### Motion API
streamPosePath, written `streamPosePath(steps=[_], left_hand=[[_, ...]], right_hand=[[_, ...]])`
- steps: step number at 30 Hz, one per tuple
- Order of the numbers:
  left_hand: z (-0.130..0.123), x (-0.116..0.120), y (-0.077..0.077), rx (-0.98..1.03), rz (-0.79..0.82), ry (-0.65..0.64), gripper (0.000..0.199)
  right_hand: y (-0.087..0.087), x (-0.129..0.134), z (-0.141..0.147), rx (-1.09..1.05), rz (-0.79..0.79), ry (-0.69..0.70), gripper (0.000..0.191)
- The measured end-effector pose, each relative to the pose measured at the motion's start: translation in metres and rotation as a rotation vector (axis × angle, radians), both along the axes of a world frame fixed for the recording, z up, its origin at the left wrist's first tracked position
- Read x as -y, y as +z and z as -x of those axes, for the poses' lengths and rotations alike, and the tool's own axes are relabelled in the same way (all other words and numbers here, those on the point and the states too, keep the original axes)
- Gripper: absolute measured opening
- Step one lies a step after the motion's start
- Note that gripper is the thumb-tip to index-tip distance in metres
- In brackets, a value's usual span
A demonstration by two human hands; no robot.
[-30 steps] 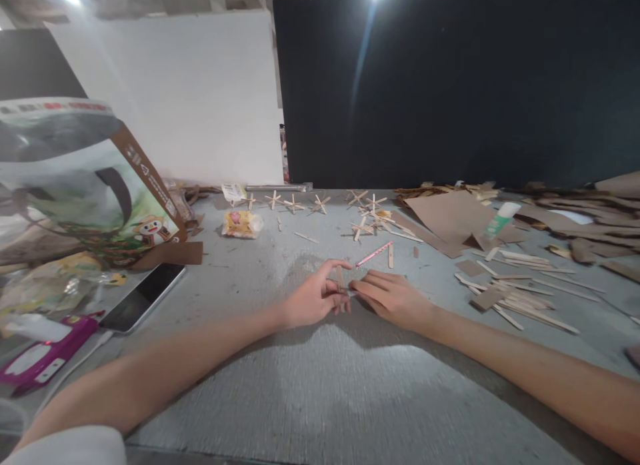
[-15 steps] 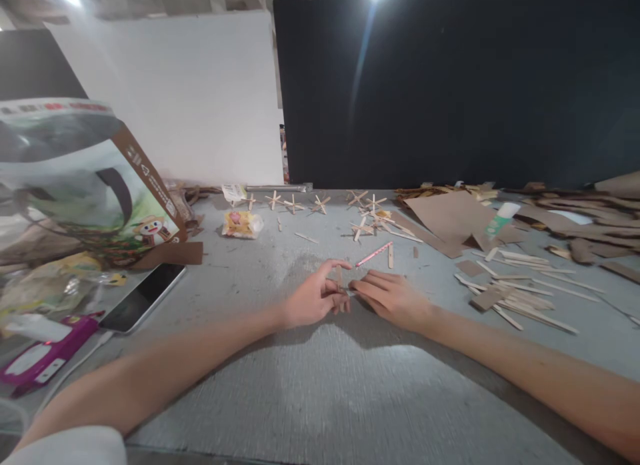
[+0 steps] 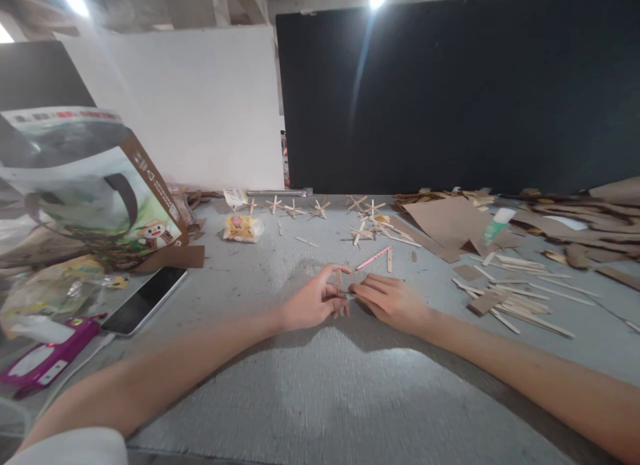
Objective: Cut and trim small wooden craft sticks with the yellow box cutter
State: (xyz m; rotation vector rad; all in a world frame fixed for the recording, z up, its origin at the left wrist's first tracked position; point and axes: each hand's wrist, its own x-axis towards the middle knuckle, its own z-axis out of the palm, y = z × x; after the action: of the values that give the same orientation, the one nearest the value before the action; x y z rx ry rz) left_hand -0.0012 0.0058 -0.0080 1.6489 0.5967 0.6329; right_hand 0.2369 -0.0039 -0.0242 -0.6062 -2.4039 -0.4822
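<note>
Near the middle of the grey table, my left hand point(image 3: 310, 303) has its fingers curled round a small wooden stick point(image 3: 339, 279) that stands up between them. Close by on the right, my right hand point(image 3: 395, 303) lies low with its fingers pressed together, tips almost meeting the left fingers. Whatever those right fingertips pinch is hidden. Just beyond the hands lie a pink patterned pen-like stick point(image 3: 373, 259) and a short flat wooden stick point(image 3: 389, 260).
Several crossed-stick pieces point(image 3: 321, 209) stand along the back. Loose wooden sticks point(image 3: 530, 311), cardboard point(image 3: 445, 225) and a green-and-white glue stick point(image 3: 496, 226) lie right. Left are a phone point(image 3: 145, 301), a purple device point(image 3: 50, 358), a yellow packet point(image 3: 242, 229) and a large bag point(image 3: 100, 191).
The camera view has tilted up slightly, so things sit a little lower in the picture. Both hands keep nearly the same place and pose.
</note>
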Motion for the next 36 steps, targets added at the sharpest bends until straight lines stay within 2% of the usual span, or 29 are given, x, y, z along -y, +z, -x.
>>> streamPosePath(steps=[7, 17, 36], left_hand=[[0.0004, -0.0028, -0.0059, -0.025, -0.008, -0.008, 0.056], [0.0011, -0.0009, -0.0009, -0.037, -0.004, -0.005, 0.059], [0.0013, -0.0038, -0.0069, -0.031, -0.030, -0.017, 0.062]], right_hand=[[-0.0009, -0.0013, 0.0011, 0.023, -0.027, 0.006, 0.022], [-0.0016, -0.0017, 0.0003, 0.026, -0.020, -0.003, 0.024], [-0.0007, -0.0008, -0.0009, 0.027, 0.022, 0.008, 0.023]])
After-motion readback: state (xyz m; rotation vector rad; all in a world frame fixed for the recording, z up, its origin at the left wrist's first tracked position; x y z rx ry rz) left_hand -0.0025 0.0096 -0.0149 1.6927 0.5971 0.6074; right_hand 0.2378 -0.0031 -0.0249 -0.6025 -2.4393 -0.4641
